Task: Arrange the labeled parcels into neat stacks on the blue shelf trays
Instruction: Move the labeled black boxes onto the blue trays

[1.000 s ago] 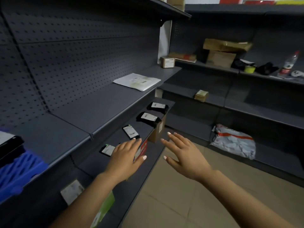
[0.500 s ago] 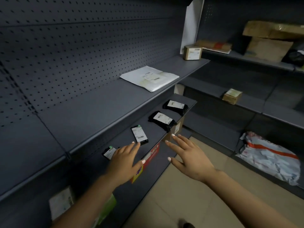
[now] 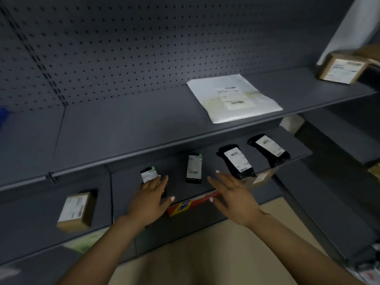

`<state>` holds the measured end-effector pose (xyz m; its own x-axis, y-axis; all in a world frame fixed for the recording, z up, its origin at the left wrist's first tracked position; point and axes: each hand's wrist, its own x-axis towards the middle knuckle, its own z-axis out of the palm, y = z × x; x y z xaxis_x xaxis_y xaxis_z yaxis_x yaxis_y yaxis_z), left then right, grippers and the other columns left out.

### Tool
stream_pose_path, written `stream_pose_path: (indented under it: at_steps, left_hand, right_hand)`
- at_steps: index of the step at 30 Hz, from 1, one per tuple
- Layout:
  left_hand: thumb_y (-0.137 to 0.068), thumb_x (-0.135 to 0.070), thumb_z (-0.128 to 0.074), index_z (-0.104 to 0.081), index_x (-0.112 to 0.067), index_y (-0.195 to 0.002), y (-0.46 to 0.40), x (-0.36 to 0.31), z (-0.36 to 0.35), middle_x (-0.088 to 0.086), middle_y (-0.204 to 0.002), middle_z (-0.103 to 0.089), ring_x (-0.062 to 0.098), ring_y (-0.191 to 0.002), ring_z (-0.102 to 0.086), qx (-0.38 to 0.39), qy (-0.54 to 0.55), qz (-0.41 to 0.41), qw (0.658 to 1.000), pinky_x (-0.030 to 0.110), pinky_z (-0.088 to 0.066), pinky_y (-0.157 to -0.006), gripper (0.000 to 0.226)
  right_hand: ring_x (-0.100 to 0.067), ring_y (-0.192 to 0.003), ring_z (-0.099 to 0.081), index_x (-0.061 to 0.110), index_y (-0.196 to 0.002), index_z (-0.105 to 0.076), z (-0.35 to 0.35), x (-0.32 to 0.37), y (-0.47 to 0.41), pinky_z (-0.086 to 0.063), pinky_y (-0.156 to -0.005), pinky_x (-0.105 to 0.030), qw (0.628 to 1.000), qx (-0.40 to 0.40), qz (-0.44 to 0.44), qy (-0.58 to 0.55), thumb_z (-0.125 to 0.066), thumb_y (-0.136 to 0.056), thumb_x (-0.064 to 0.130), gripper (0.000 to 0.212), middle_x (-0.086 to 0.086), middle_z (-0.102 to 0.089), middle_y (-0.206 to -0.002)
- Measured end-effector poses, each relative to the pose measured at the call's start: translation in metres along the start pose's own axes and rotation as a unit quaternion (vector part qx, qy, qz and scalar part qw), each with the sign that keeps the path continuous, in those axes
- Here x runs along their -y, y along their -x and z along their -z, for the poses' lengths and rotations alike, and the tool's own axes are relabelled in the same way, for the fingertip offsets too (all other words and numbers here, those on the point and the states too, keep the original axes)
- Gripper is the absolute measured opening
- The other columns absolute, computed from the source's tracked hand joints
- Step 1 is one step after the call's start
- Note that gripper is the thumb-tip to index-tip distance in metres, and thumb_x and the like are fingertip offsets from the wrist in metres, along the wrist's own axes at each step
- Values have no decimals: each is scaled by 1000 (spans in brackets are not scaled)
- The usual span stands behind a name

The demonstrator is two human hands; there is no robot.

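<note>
A dark grey metal upper shelf (image 3: 127, 128) carries a flat white plastic mailer (image 3: 234, 99) and a small brown cardboard box (image 3: 341, 68) at its right end. The dark grey lower shelf (image 3: 292, 149) beneath holds four black labelled pouches (image 3: 236, 161) in a row and a brown labelled carton (image 3: 76, 210) further left.

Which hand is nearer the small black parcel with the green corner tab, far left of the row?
Left. The left hand lies over that small black parcel, fingertips at its label. The right hand is off to its right, beyond the next parcel.
</note>
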<state>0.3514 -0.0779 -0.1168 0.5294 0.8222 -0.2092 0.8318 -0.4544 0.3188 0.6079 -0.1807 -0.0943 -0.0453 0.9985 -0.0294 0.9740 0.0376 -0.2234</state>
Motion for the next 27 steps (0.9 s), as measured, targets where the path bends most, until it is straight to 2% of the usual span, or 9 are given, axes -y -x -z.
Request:
stream_pose_path:
  at_steps: [3, 6, 8, 10, 12, 14, 17, 21, 27]
  left_hand:
    - [-93, -62, -32, -1, -26, -152, -9, -2, -6, 1, -159, -6, 21, -144, -11, 3, -8, 37, 999, 33, -12, -116, 75]
    - [-83, -68, -23, -4, -24, -152, -23, 3, -19, 3, -159, -7, 23, -144, -13, 12, 1, 63, 998, 36, -14, -116, 84]
    - [-84, -70, -25, -4, -24, -152, -33, 11, -31, 4, -159, -7, 25, -144, -13, 18, -2, 71, 997, 41, -15, -117, 84]
    - [-92, -62, -33, -3, -25, -152, -45, 21, -46, 4, -159, -5, 25, -144, -12, 28, -8, 81, 996, 45, -15, -116, 76]
    - [-94, -56, -37, -4, -25, -152, -57, 31, -63, 5, -159, -5, 25, -144, -11, 29, -11, 91, 995, 48, -16, -115, 73]
    - [-94, -56, -38, -5, -25, -152, -69, 41, -84, 5, -159, -7, 26, -144, -11, 32, -15, 100, 994, 49, -16, -115, 73]
    - [-94, -55, -38, -6, -25, -152, -89, 59, -119, 5, -159, -8, 25, -144, -9, 28, -20, 113, 993, 49, -15, -115, 72]
    - [-95, -54, -36, -6, -26, -152, -119, 82, -162, 5, -159, -4, 25, -145, -2, 17, -17, 116, 993, 49, -8, -117, 70]
    - [-95, -58, -31, 3, -41, -149, -162, 108, -216, 2, -159, 12, 23, -144, 16, -18, -42, 120, 992, 62, 4, -110, 67]
  right_hand:
    - [-38, -122, -51, 20, -137, -48, -18, -17, -28, -50, -90, -54, 1000, 15, 18, -7, -41, -86, 51, 61, -15, -50, -139]
    - [-41, -116, -56, 17, -134, -52, -41, -26, -56, -52, -83, -56, 999, 35, 14, -20, -41, -85, 51, 60, -17, -54, -134]
    - [-41, -118, -55, 18, -136, -51, -61, -31, -72, -52, -84, -56, 998, 55, 8, -27, -38, -85, 53, 63, -17, -52, -137]
    - [-41, -127, -45, 22, -142, -44, -81, -35, -86, -44, -95, -58, 997, 65, 5, -29, -32, -85, 58, 69, -15, -43, -145]
    - [-40, -137, -30, 26, -147, -31, -101, -40, -99, -31, -108, -57, 997, 71, 2, -18, -24, -83, 62, 74, -13, -30, -153]
    - [-39, -142, -17, 28, -149, -21, -127, -45, -111, -20, -113, -54, 996, 89, -7, -2, -23, -83, 63, 75, -11, -17, -157]
    - [-43, -142, -11, 29, -150, -18, -167, -54, -130, -15, -113, -57, 996, 90, -26, -10, -25, -85, 65, 75, -11, -9, -159]
    - [-41, -143, 7, 35, -149, 6, -219, -69, -158, -5, -114, -56, 989, 139, -39, 29, -34, -95, 56, 71, -6, 14, -158]
    - [-40, -141, 19, 42, -145, 17, -280, -87, -201, -2, -114, -60, 987, 141, -27, 67, -25, -96, 58, 66, -6, 24, -156]
